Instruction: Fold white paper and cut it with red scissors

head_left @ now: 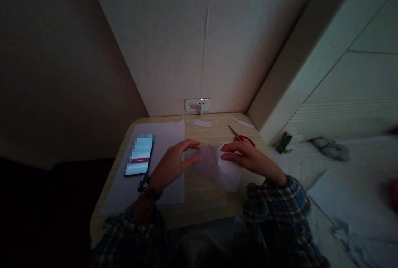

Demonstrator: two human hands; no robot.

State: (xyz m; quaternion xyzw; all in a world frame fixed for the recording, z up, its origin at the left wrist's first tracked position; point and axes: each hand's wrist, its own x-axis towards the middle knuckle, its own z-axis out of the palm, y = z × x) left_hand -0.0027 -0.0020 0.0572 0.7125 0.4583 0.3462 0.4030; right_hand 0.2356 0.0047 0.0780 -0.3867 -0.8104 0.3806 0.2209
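Note:
A folded piece of thin white paper (222, 172) is held up over the near middle of the table, its creased lower part hanging down. My right hand (245, 157) pinches its upper right side between thumb and fingers. At the left end of the paper, my left hand (177, 162) curls thumb and fingers around a corner, with a gap showing between the fingertips. Just beyond my right hand lie scissors (239, 136) with red handles, blades pointing away to the left. To the left of my left hand, a phone (139, 156) with a lit screen rests on white sheets (171, 135).
The small wooden table (217, 125) has rounded corners and stands against a wall with a socket (197, 105) and plug. Paper scraps (202, 123) lie at its back edge. On the right, a pale surface bears a green box (284, 142) and a grey looped object (329, 148).

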